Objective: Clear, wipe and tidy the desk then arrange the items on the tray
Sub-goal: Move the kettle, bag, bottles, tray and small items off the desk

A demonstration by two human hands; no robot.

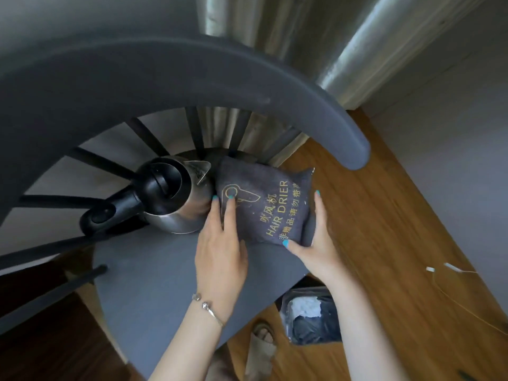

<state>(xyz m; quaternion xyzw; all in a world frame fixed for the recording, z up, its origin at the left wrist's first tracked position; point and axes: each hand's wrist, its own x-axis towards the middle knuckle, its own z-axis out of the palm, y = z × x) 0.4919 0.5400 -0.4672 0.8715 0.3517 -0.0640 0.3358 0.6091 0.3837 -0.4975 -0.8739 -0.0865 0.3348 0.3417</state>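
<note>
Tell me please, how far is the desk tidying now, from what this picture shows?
Early, it seems. Done: the kettle already sits on the grey chair seat. In hand: the left hand and right hand are holding the hair drier bag on the seat beside the kettle. Left: wiping and arranging on the tray; neither desk nor tray is in view.

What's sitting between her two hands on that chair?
The dark hair drier bag, seen in the head view: left hand rests fingers on it, right hand grips its edge.
</note>
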